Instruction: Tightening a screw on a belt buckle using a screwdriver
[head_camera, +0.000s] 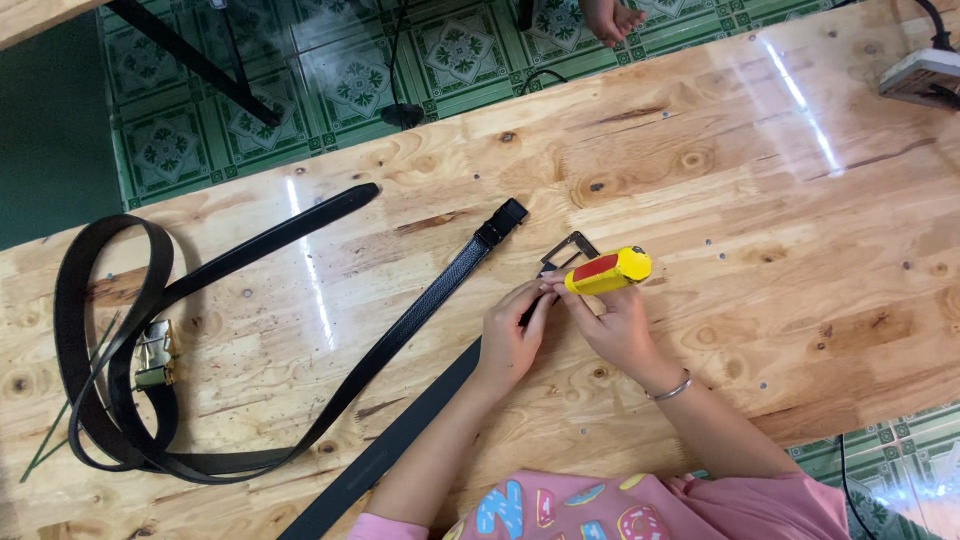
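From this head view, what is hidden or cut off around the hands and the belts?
- Tip of the yellow tool: covered by the right hand.
- Belt end under the left hand: its join to the metal buckle frame is covered by fingers.
- Flat black belt: runs off the bottom edge.
- Power strip: cut by the right edge.
- Foot on the floor: cut by the top edge.

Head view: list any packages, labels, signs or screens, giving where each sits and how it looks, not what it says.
No packages, signs or screens show.
Red label: a red patch on the side of the yellow tool held by the right hand, mid-table.
Left hand: beside it, at a black belt's end by a metal buckle frame; no label seen.
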